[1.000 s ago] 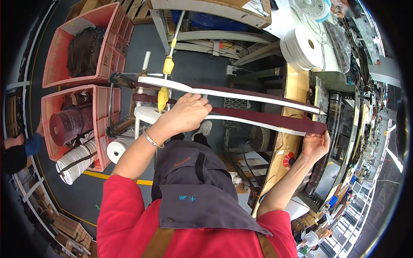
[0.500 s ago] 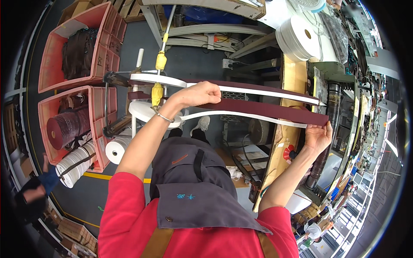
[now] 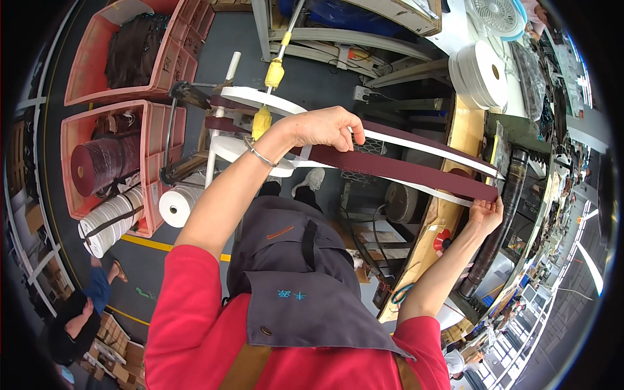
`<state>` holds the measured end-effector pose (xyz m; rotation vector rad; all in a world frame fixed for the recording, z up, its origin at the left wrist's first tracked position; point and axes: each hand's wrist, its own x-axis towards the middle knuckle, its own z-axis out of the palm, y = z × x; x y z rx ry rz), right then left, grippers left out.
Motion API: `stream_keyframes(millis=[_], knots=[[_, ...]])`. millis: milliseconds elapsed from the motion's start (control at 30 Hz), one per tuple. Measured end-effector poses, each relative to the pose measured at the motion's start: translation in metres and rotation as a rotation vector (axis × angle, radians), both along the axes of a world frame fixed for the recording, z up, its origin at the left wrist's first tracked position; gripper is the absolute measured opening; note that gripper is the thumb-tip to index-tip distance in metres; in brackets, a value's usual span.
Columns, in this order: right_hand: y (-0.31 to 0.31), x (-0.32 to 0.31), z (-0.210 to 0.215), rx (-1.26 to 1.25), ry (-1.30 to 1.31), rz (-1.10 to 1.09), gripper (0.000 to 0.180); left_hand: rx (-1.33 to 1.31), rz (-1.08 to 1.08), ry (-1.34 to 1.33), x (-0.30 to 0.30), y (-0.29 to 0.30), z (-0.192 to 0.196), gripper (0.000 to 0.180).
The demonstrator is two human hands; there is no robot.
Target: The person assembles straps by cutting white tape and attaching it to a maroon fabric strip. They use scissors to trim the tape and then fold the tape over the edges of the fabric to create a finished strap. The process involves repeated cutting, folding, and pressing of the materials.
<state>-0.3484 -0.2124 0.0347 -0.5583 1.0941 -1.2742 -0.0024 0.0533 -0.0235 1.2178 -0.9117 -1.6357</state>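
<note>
A: Where was the strip?
B: The strip [image 3: 403,170] ran left to right in front of the person, left hand [image 3: 323,128] on top of it near the reel stand [image 3: 224,140], right hand [image 3: 486,213] at its far right end, by the counter [image 3: 458,140].

A: And the stock?
B: Two crates [image 3: 149,162] sat on the floor left of the stand, one behind the other, rolls [image 3: 107,162] inside the near one. More tape rolls [image 3: 481,75] stood on the counter, far right.

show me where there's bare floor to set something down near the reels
Bare grey floor lies between the red crates and the metal frame legs. Crowded: the crate with the white rolls, and under the maroon strip.
</note>
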Motion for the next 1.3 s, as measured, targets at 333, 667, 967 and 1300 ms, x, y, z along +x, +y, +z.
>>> stream_keyframes(millis=[333, 667, 967, 1300], knots=[[-0.011, -0.009, 0.021, -0.218, -0.040, 0.217, 0.017, -0.016, -0.026, -0.241, -0.002, 0.000, -0.002, 0.011], [0.063, 0.037, -0.006, -0.036, 0.543, 0.564, 0.011, -0.075, 0.064, -0.119, -0.008, 0.002, 0.025, 0.013], [0.179, 0.113, -0.012, 0.080, 0.750, 1.206, 0.051, -0.089, 0.127, -0.207, -0.018, -0.005, 0.024, 0.013], [0.187, 0.147, -0.028, 0.297, 0.019, 0.588, 0.016, 0.012, -0.053, -0.192, -0.011, -0.003, 0.024, 0.013]])
